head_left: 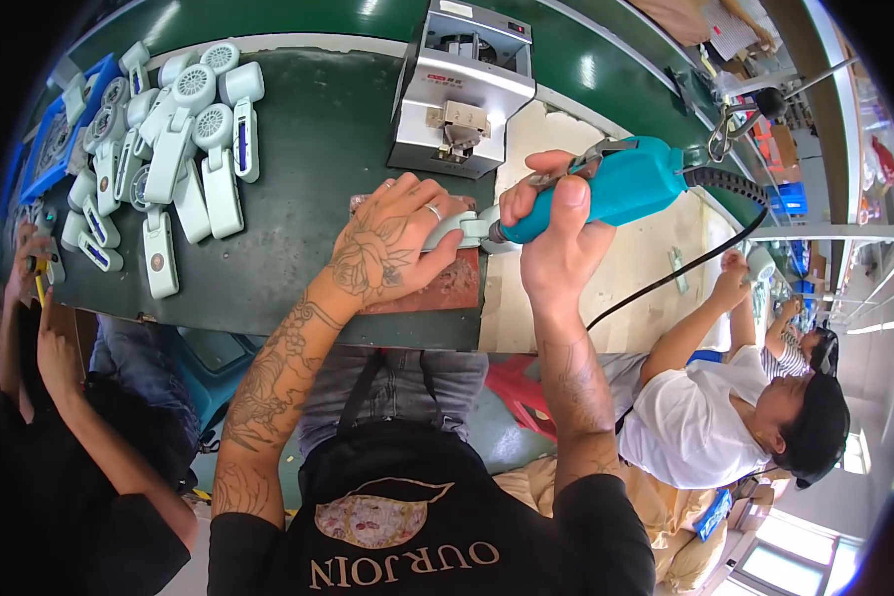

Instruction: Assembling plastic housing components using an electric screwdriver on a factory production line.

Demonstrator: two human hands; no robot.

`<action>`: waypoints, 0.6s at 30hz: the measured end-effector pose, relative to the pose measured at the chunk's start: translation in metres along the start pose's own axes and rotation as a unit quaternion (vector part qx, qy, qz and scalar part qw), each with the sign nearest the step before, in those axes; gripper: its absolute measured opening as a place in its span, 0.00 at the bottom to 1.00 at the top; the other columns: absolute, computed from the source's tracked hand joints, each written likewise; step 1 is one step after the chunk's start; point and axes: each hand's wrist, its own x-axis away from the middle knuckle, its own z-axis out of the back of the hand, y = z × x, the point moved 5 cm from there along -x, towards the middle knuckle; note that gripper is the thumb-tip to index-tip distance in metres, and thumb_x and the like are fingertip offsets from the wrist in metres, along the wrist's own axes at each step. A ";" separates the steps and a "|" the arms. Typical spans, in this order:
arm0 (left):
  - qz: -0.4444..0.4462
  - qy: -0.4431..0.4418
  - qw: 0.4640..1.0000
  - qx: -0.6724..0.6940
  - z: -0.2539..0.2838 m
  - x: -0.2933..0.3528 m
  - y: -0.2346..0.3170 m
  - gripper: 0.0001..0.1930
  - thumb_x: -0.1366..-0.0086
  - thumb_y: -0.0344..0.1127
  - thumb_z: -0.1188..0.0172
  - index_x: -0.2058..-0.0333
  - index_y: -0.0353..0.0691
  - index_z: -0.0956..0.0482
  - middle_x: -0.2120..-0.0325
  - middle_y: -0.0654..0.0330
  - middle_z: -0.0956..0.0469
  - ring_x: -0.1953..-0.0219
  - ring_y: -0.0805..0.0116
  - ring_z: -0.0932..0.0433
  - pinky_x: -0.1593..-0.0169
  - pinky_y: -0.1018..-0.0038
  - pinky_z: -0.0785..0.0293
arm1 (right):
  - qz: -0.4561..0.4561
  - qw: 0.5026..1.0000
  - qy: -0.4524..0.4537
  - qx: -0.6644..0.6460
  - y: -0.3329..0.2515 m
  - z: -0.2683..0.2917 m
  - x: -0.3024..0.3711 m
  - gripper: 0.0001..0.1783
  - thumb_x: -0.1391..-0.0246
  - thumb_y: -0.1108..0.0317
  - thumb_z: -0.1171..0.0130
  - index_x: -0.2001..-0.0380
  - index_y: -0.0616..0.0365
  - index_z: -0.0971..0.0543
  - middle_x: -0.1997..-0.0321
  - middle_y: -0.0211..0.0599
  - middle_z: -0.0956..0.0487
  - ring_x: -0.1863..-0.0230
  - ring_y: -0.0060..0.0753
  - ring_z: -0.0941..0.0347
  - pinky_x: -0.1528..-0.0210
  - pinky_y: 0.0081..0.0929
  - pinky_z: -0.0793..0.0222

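My left hand (387, 243) is closed over a pale green handheld fan (474, 227), pressing it down on a reddish-brown pad (437, 291); most of the fan is hidden under my fingers. A teal electric screwdriver (634, 184) lies nearly level in my right hand (568, 233), whose fingers wrap its body near a metal lever. The screwdriver's nose points left and meets the fan's near end; its tip is hidden there. Just beyond both hands stands a silver box-shaped machine (459, 99), apparently a screw feeder.
Several pale green fans (184, 149) lie piled at the left of the dark table (313, 129), beside a blue crate (48, 189). From the screwdriver's rear a black cable (680, 271) curves over the beige board (586, 293). Co-workers sit at either side, one in a white shirt (700, 422).
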 end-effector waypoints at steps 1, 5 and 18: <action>0.001 -0.001 1.000 -0.001 -0.001 0.000 0.000 0.16 0.36 0.42 0.42 0.53 0.42 0.18 0.62 0.59 0.26 0.55 0.57 0.27 0.48 0.60 0.30 | 0.000 1.000 0.000 -0.001 0.001 0.000 0.000 0.21 0.33 0.57 0.42 0.57 0.70 0.26 0.77 0.34 0.26 0.75 0.25 0.28 0.71 0.24 0.31; 0.008 0.001 1.000 0.002 -0.001 0.002 0.001 0.14 0.39 0.40 0.38 0.58 0.39 0.19 0.59 0.58 0.25 0.56 0.53 0.27 0.50 0.59 0.30 | -0.017 0.999 -0.001 0.033 0.009 0.000 0.004 0.24 0.34 0.51 0.43 0.59 0.68 0.27 0.77 0.35 0.27 0.76 0.28 0.29 0.71 0.27 0.32; -0.018 -0.008 1.000 -0.023 -0.004 -0.008 0.007 0.16 0.34 0.41 0.42 0.51 0.42 0.21 0.52 0.61 0.25 0.52 0.57 0.28 0.45 0.58 0.32 | 0.020 0.998 -0.014 0.054 0.014 -0.001 0.004 0.25 0.33 0.48 0.45 0.67 0.62 0.31 0.80 0.35 0.30 0.78 0.28 0.31 0.74 0.28 0.33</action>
